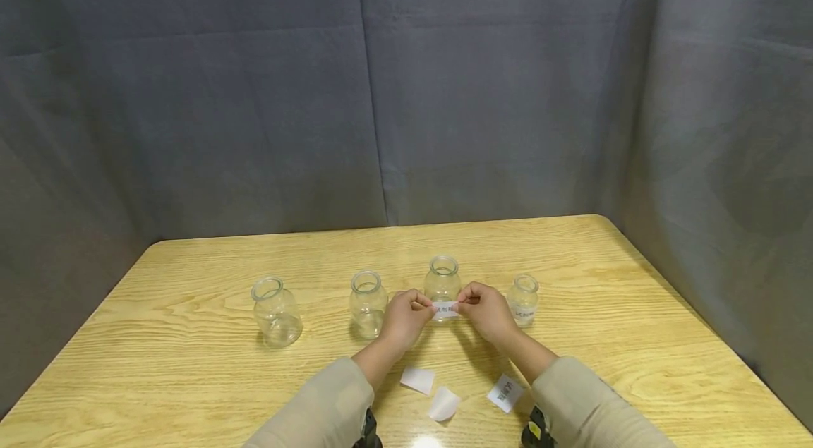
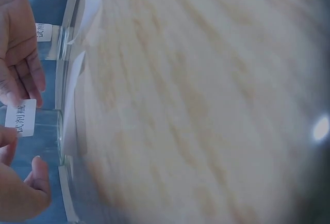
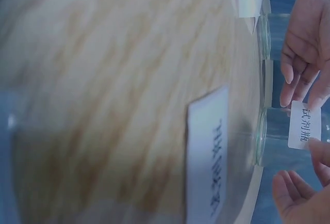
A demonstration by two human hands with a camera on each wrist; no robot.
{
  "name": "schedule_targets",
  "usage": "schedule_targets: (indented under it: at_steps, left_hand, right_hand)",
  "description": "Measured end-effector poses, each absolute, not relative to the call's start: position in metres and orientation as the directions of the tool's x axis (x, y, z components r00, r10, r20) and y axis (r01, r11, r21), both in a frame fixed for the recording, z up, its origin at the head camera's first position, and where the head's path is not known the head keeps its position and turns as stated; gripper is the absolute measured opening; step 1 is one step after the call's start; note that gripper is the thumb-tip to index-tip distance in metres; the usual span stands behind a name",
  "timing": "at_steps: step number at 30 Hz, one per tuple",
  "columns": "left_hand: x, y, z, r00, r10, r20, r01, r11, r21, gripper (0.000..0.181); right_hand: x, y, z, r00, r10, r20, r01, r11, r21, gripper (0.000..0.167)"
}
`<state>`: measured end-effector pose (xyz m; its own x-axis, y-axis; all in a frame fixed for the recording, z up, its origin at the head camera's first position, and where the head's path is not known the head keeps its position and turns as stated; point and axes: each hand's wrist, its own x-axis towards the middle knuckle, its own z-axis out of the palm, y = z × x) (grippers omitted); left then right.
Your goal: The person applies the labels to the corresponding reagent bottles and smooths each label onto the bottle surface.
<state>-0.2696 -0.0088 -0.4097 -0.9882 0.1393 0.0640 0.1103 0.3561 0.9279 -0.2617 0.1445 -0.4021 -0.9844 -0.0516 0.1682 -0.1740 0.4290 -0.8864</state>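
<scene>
A white label (image 1: 446, 309) with printed dark characters lies across the front of a clear glass jar (image 1: 442, 279), the third from the left. My left hand (image 1: 406, 317) pinches the label's left end, while the fingers of my right hand (image 1: 485, 310) pinch its right end. In the left wrist view, the label (image 2: 20, 118) sits between both hands, in front of the jar's glass. The right wrist view also shows the label (image 3: 304, 125) upright against the jar; whether it sticks there I cannot tell.
Right of the hands stands a smaller jar (image 1: 524, 300) bearing a similar label. Two unlabelled jars, one at far left (image 1: 277, 314) and one beside my left hand (image 1: 367, 303), stand upright. On the wooden table lie a printed label (image 1: 505, 393) and two blank paper pieces (image 1: 418, 379).
</scene>
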Motion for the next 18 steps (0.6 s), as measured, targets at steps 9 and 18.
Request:
schedule_targets:
  at_steps: [9,18]
  left_hand:
    - [-0.2702,-0.008,-0.4098,-0.989,0.141,0.048,0.097,0.372,0.923,0.006]
    - [-0.2708,-0.0069,-0.4096,-0.991,0.118,0.065,0.105,0.375,0.921,0.006]
  right_hand:
    - [-0.2635,0.1412,-0.3995,-0.996,0.009,0.088,-0.072,0.487,-0.871,0.007]
    - [-0.2669,0.1427,-0.4027,-0.994,0.0,0.107,-0.091,0.521,-0.849,0.007]
